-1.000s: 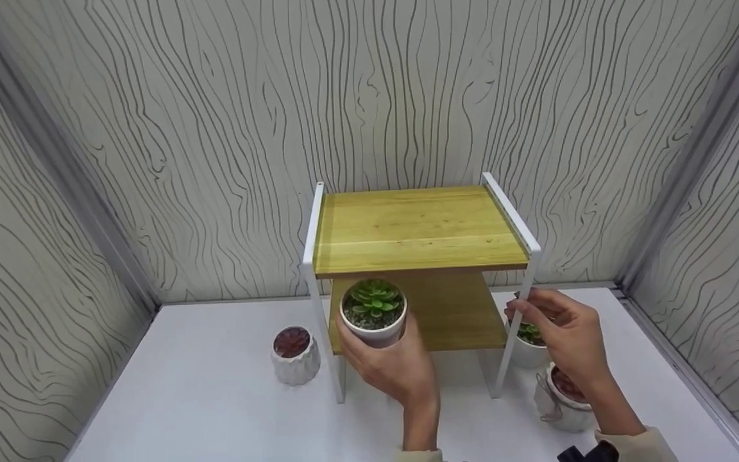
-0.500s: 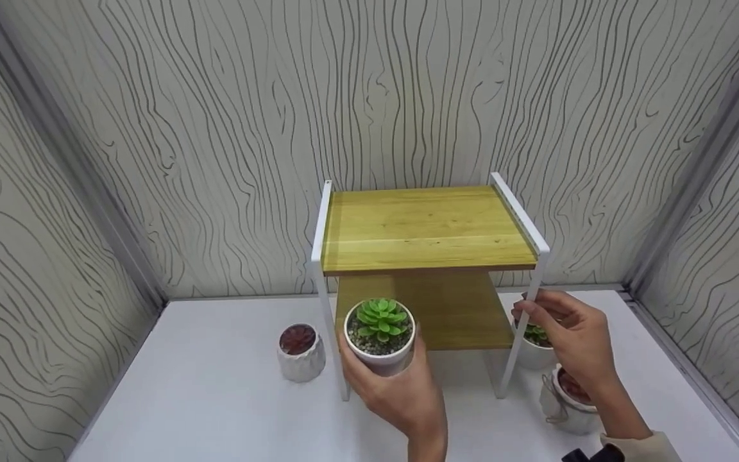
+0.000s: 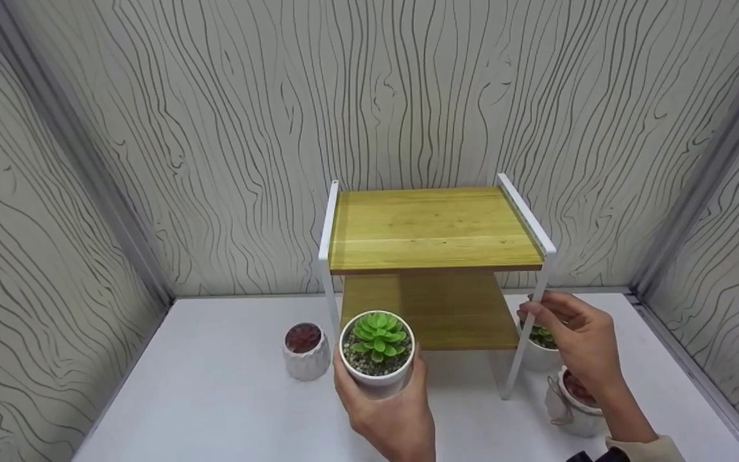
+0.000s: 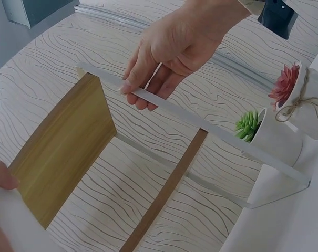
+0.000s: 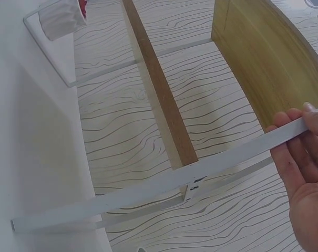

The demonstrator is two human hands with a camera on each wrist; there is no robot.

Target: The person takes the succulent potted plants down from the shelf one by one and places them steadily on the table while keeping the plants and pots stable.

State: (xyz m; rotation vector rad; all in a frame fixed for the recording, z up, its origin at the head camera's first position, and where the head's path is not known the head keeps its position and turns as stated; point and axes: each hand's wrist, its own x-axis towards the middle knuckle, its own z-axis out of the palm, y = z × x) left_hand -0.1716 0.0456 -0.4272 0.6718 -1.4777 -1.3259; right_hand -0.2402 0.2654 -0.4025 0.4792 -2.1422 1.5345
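Observation:
My left hand [image 3: 390, 410] grips a white pot [image 3: 379, 385] with a green succulent [image 3: 378, 336], held upright in front of the shelf. In the left wrist view only part of the pot [image 4: 23, 223] shows, at the lower left corner. A two-tier shelf has a wooden top board [image 3: 433, 228], a lower board [image 3: 466, 314] and a white metal frame [image 3: 526, 215]. With thumb and fingers, my right hand [image 3: 584, 340] pinches the frame's front right leg [image 3: 526, 340]; the right wrist view shows this leg [image 5: 143, 184] between the fingertips [image 5: 282, 121].
Right of the shelf stand a white pot with a green succulent [image 3: 541, 356], partly behind the right hand, and a twine-tied pot [image 3: 575, 410] with a red succulent. To the left, another white pot [image 3: 305, 359] holds a dark red succulent. Patterned walls [image 3: 215, 128] enclose the white table [image 3: 215, 385].
My left hand has drawn the potted succulent down and back from the shelf. The right hand keeps its pinch on the leg. The whole scene has shifted slightly right in view.

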